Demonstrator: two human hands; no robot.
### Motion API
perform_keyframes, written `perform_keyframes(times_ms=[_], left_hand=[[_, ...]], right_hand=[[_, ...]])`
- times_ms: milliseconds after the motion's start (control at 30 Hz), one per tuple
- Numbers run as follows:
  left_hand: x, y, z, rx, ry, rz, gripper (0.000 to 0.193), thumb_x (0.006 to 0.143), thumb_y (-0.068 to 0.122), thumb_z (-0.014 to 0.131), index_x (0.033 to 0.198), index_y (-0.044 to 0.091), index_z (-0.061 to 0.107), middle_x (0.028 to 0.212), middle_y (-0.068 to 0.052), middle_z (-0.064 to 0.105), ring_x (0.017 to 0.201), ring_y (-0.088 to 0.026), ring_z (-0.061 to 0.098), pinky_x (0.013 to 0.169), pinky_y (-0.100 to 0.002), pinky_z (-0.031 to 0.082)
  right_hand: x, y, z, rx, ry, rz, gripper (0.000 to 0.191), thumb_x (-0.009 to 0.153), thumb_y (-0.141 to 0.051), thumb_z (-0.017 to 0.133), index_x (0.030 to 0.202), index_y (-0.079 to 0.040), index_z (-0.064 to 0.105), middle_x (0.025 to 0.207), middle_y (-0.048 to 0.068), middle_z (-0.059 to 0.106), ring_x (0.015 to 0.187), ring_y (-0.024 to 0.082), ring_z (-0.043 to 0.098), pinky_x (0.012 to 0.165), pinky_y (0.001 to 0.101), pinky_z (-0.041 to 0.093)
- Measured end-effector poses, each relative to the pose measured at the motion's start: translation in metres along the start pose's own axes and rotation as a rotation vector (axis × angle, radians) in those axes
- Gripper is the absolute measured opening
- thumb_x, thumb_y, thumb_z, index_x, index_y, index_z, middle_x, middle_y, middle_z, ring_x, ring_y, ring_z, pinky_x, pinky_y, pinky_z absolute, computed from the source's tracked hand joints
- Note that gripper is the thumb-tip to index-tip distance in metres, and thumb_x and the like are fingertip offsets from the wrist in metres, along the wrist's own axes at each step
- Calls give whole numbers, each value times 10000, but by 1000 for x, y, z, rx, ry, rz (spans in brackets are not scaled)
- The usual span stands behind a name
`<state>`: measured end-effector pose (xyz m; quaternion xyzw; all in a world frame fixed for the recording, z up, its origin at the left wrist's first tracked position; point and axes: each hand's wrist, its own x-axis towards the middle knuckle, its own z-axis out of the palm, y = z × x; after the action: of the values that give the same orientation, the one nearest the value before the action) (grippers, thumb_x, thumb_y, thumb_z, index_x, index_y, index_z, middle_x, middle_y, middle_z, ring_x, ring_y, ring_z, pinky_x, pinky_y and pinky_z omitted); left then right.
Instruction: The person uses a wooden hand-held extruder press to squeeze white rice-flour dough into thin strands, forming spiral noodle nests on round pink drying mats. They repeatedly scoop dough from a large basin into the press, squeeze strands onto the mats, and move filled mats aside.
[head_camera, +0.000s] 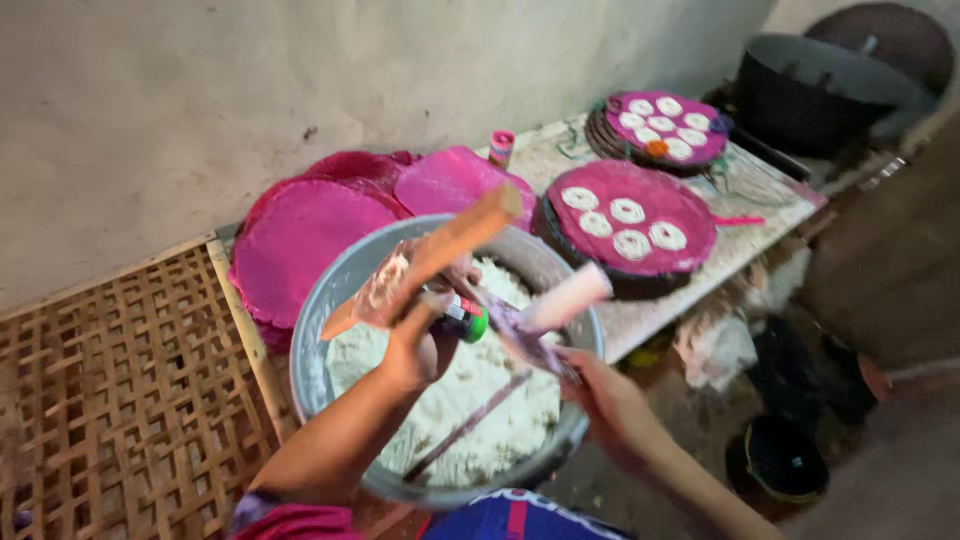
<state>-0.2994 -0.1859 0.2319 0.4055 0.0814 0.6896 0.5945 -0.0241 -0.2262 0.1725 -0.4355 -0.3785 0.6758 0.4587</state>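
Grey metal basin (330, 300) of white dough (480, 410) held close to body, taken as landmark. Behind basin, stack of round pink mats (300, 240); right of basin on counter (750, 215), two pink mats (630, 225) carrying white coiled noodle rounds. Wooden press (440, 255) tilted above basin rim, left hand (415, 345) closed around it along with small green-capped bottle (465, 320). Right hand (605, 400) at basin's right rim, closed on pale pink handle (565, 298). Best kept over basin so dough drops back in. Small pink-banded jar (501, 147) behind basin by wall; label unreadable.
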Motion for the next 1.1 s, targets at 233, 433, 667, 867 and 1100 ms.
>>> perform_keyframes(times_ms=[233, 433, 667, 867, 1100], left_hand=[[20, 56, -13, 1728, -665, 442, 810, 747, 268, 822, 1445, -25, 532, 1548, -209, 471, 1417, -428, 391, 1076, -652, 264], [-32, -12, -28, 974, -244, -465, 749, 826, 73, 733, 1506, 95, 420, 1492, -59, 526, 1230, -154, 536, 961, -347, 522], [-109, -68, 5, 713, 731, -12, 395, 843, -4, 692, 1216, 106, 624, 1103, -6, 706, 982, -112, 659, 830, -310, 541], [-128, -52, 33, 1296, 1094, 451, 181, 955, 38, 743, 1113, 11, 657, 1040, -52, 631, 935, -159, 591, 794, -324, 498], [-146, -7, 15, 1808, 1201, 597, 214, 870, 89, 805, 1034, 18, 687, 884, -84, 711, 813, -186, 694, 799, -322, 564]], right_hand=[[64, -168, -49, -1675, -280, -927, 395, 842, -80, 665, 1227, -161, 696, 1042, 27, 743, 963, 263, 555, 869, 419, 410], [132, -243, -2, -1704, -749, -1520, 342, 859, -79, 694, 1187, -173, 722, 1000, -12, 727, 1056, 259, 562, 902, 470, 369], [193, -174, 57, -721, -933, -1264, 355, 913, -151, 698, 1254, -165, 600, 1173, 94, 622, 1176, 316, 568, 975, 462, 478], [207, 41, 49, -1546, -1656, -956, 291, 839, -247, 720, 1072, -87, 653, 1056, 144, 656, 1004, 357, 660, 787, 483, 550], [198, 72, 80, -1677, -1607, -1030, 295, 896, -189, 558, 1149, -56, 632, 1026, 178, 678, 883, 354, 704, 717, 468, 576]])
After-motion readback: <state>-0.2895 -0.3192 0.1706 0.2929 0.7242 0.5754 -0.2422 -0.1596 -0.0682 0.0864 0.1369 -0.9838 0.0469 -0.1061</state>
